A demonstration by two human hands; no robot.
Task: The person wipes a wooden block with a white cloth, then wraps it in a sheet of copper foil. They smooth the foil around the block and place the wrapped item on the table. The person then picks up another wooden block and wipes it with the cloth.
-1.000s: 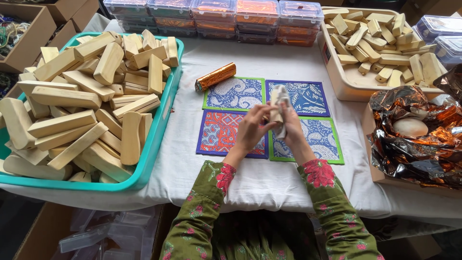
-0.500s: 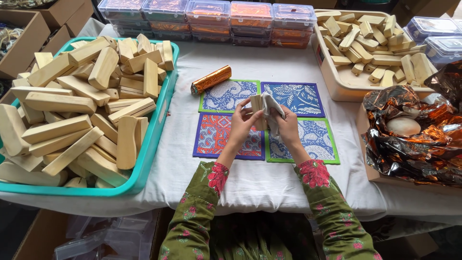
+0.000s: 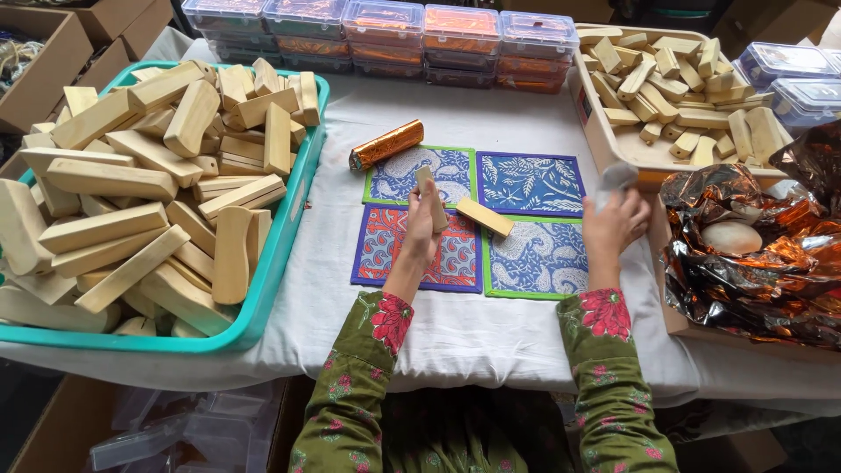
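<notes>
The step in hand appears to be sorting of single pieces at the centre of the white-clothed table (image 3: 491, 342), above 4 square patterned fabric mats (image 3: 534, 184).

The left hand (image 3: 422, 229) is raised over the red mat, forearm angled up from the table edge. Its grip is clenched around a pale, elongated wooden block (image 3: 430, 196), held near upright with the upper end above the fingers.

A second pale wooden block (image 3: 484, 216) lies flat across the seam between the mats, just beside the left hand and apart from it.

The right hand (image 3: 615, 223) is raised near the tan tray of wooden blocks (image 3: 613, 149). Its grip is grasping a small pale, crumpled piece (image 3: 615, 178), material not discernible.

Judged from this layout, the next move calls for a steady hold on the upright block and a clear spot to set it down.
</notes>
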